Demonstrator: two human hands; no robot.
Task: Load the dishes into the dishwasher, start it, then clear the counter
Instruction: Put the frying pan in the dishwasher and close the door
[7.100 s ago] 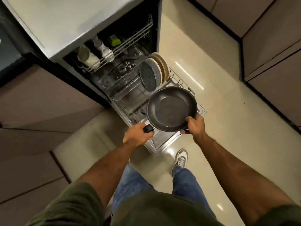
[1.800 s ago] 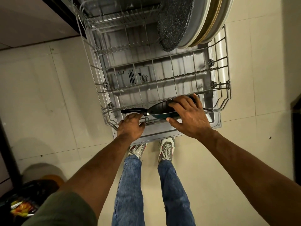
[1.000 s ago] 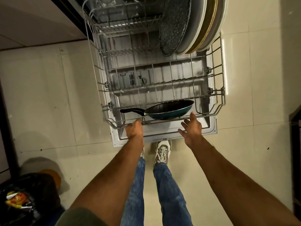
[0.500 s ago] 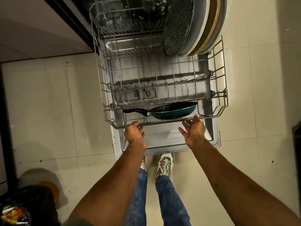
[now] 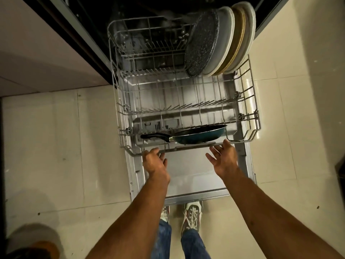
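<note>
Dishwasher lower rack, drawn out over the open door and partly loaded. From left to right:

- **Left hand**: at the rack's 7 o'clock corner, fingers curled on the front rail, apparently gripping it.
- **Frying pan**: teal-bottomed, standing on edge along the 6 o'clock end just behind that rail. Its handle points to 9 o'clock, and neither hand touches it.
- **Right hand**: at 5 o'clock, spread with straight fingers whose tips touch the rail, holding nothing.
- **Plates:** a speckled dark plate and several pale plates stand upright at 1 o'clock.

The middle tines carry nothing.

Judged stage: the pan is placed and loading is under way or ending. Both hands look set to push the rack in. Still to do are closing the door, starting the cycle and clearing the counter, which is out of view.
</note>
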